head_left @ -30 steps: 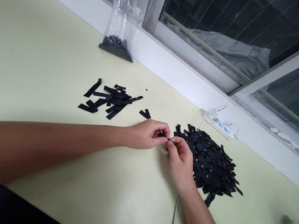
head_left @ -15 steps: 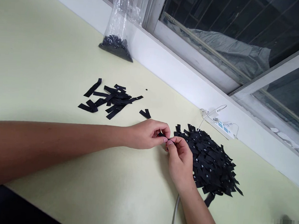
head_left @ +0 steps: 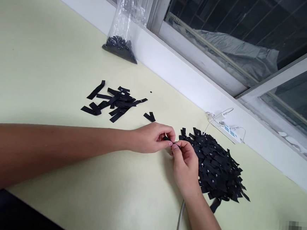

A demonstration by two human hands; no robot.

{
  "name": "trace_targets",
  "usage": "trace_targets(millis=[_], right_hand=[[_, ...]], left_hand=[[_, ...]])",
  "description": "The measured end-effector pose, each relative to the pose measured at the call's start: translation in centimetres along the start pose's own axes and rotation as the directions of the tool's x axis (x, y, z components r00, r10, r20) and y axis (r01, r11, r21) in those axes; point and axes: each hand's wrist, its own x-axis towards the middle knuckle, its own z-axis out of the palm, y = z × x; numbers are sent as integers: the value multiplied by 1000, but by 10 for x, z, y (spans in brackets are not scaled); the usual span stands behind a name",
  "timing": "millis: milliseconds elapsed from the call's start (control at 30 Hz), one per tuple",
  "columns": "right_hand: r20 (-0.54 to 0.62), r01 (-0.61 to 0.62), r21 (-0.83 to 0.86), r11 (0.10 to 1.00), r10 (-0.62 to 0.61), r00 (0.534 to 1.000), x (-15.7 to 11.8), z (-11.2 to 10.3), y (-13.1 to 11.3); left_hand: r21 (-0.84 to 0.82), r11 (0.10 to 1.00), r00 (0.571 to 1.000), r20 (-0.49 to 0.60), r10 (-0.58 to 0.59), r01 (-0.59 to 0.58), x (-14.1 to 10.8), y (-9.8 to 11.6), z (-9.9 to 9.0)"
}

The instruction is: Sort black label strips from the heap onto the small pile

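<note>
We have one small black strip (head_left: pixel 165 138) up in the air, just over the table (head_left: pixel 97 188). The left hand (head_left: pixel 153 138) pinches it with finger and thumb. The right hand (head_left: pixel 188 163) pinches it too, close beside, so the fingertips almost meet. Most of the strip hides in the fingers, so we cannot tell what is being done to it.

This one strip looks only partly done, because it has not been put down. Next to the right hand sits a big heap (head_left: pixel 219 162) of black strips. Past the left hand lies a smaller, loose pile (head_left: pixel 117 99), and two strips (head_left: pixel 149 117) make a V nearer to that hand. We think one pile may be done and the other left to do, but we cannot tell which is which.

The strips are flat, thin and dull, like ribbon. Some are straight and some bend. Many in the heap have tiny white marks, too small for us to read. The table is smooth and pale green. By the white wall stands a clear, shiny, crinkly bag (head_left: pixel 120 48) with little dark bits in its bottom
</note>
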Motion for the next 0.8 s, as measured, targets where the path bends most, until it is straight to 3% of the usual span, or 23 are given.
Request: trace_targets(millis=[800], right_hand=[[-41, 2, -43, 999, -4, 999, -2, -1, 0]], left_hand=[[10, 1000, 1000, -15, 2, -2, 0, 3, 0]])
